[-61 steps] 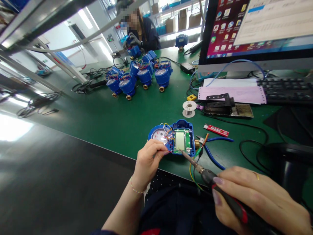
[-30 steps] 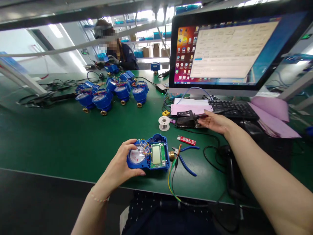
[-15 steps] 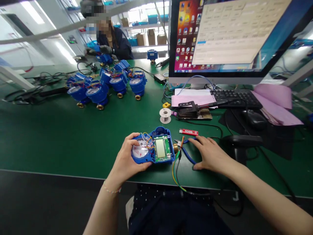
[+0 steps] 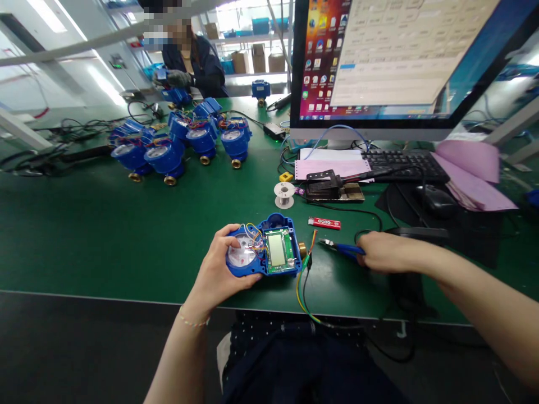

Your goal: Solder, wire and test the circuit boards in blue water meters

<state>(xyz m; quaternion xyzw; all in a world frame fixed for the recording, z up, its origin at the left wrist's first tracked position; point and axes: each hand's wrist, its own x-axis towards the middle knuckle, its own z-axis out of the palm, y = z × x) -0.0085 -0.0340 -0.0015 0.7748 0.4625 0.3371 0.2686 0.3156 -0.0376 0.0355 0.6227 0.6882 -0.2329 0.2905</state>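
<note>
Left hand point(image 4: 219, 274): grasps the open blue meter point(image 4: 275, 251) by its left side.
Right hand point(image 4: 381, 252): clenched on cutters point(image 4: 339, 247), right of meter.
Risk: misaimed tips may nick the meter's loose wires point(image 4: 252, 234).

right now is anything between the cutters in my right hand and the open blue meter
Only the loose coloured wires, hanging beside the brass fitting on the blue meter's right end, lie between the cutters' tip and it. The left hand grips its other side.
</note>
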